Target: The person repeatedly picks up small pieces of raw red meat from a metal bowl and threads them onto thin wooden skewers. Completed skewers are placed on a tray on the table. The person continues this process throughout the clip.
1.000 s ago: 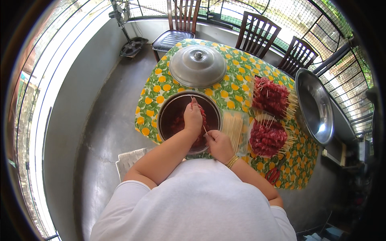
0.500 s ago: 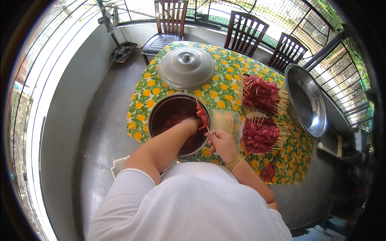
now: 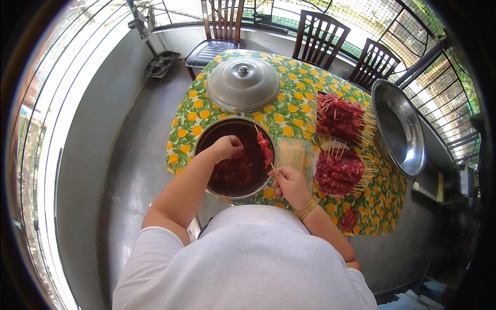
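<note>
My right hand (image 3: pixel 291 185) grips the lower end of a bamboo skewer (image 3: pixel 265 150) threaded with red raw meat, which leans over the right rim of a round metal pot (image 3: pixel 200 135). Over the left part of the pot is my left hand (image 3: pixel 227 146), its fingers curled together; what they hold, if anything, is too small to make out. Loose raw meat (image 3: pixel 233 173) lies in dark red liquid inside the pot. Just right of the pot, bare bamboo sticks (image 3: pixel 292 157) lie in a clear tray.
Meat skewers are piled on a far tray (image 3: pixel 339 118) and a nearer plate (image 3: pixel 338 172). A domed metal lid (image 3: pixel 243 85) sits behind the pot. A large steel basin (image 3: pixel 398 126) stands at the right, red-handled scissors (image 3: pixel 348 220) at the near right. Chairs (image 3: pixel 320 39) line the back.
My left hand has risen out of the meat and moved left and slightly up, off the skewer's side. My right hand still holds the skewer in nearly the same place.
</note>
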Motion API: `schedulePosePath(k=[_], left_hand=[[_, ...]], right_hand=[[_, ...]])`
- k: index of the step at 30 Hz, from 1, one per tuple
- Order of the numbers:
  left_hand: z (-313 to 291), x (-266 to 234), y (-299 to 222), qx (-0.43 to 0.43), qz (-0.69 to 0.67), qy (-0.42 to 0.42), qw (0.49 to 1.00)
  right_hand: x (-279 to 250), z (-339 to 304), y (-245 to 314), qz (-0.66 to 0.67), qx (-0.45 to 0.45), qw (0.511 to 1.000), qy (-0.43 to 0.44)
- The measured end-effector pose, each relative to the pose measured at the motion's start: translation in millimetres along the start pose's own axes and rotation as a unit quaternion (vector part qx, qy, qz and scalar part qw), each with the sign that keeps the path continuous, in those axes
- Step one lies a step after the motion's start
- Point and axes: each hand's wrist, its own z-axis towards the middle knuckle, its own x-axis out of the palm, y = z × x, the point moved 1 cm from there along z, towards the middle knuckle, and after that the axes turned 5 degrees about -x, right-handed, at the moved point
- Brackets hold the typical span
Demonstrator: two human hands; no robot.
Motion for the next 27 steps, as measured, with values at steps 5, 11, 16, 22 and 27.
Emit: schedulePosePath(k=[5,11,16,22,27], left_hand=[[-25.1,-11.2,-12.3,-0.021,-0.274,0.053,0.960],[-40.2,-4.9,-11.5,-0.047,-0.525,0.093,0.845],[-42.0,1.6,-9.4,-0.041,-0.603,0.065,0.794],[-44.2,2.2,-20.1,-0.022,-0.588,-0.015,0.808],[-45.8,2.1,-24.4,0.007,-0.578,-0.037,0.815]], right_hand=[[5.2,0.2,2.1,-0.014,0.003,0.999,0.038],[16.7,-3.0,3.6,-0.044,0.008,0.997,0.065],[19.2,-5.0,1.0,-0.093,0.010,0.992,0.087],[21.9,-5.1,-0.4,-0.115,0.019,0.989,0.088],[20.8,-5.1,2.7,-0.127,0.017,0.989,0.075]])
